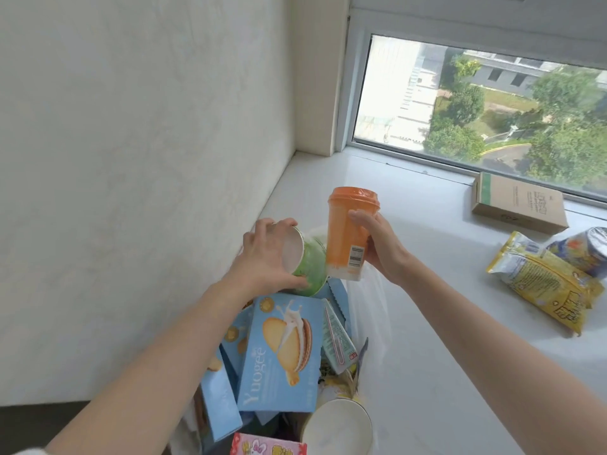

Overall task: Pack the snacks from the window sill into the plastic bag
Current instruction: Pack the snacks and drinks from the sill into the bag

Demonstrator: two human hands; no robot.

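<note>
Gripping one cup in each hand, I have my right hand (377,247) wrapped round the orange cup (348,234), upright with its orange lid on top, and my left hand (262,257) curled over the base of the green cup (310,267), which lies tipped on its side. Both cups are up over the heap of snacks rather than on the sill, the orange one touching the green one's side. Below them the plastic bag (371,323) shows only as a thin clear film along the right edge of the pile, so I cannot tell exactly where its mouth lies. Judging by that film, much of the packing looks done: the blue biscuit box (282,353) stands among other blue boxes, with a pale green carton (338,343) wedged beside it, a white paper cup (338,428) lower down and a pink packet (269,446) at the bottom edge. What is left, as far as I can see, is these two cups to go in, then the yellow packet (545,287) and the foil-topped tub (588,247) just behind it, both well apart from the bag on the window sill (427,208). Further back, against the window frame, sits a brown cardboard box (519,203); whether that counts as a snack I cannot say.
</note>
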